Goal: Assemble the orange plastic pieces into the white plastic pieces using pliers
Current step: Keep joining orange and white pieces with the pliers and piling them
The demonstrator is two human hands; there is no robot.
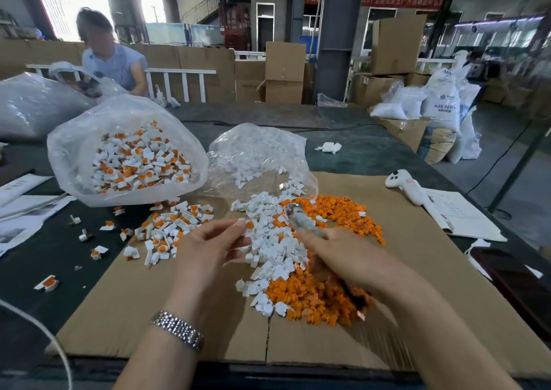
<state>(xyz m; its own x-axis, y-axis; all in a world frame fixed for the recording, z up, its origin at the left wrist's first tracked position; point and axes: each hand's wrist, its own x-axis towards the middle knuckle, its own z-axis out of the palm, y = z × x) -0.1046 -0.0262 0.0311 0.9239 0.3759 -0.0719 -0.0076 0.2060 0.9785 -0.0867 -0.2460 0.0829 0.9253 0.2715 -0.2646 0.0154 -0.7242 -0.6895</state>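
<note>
White piece [242, 223] pinched in the left hand [208, 249], beside pliers [301, 221] clasped in the right hand [343, 255]

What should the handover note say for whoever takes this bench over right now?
Left hand: pinches a white piece.
Right hand: grips the pliers, tip over the loose white pieces.
Orange pieces are heaped on the cardboard.
Done: assembled parts fill the left bag and lie spilled beside it.
Left: both loose heaps, plus white pieces in the second bag.
</note>
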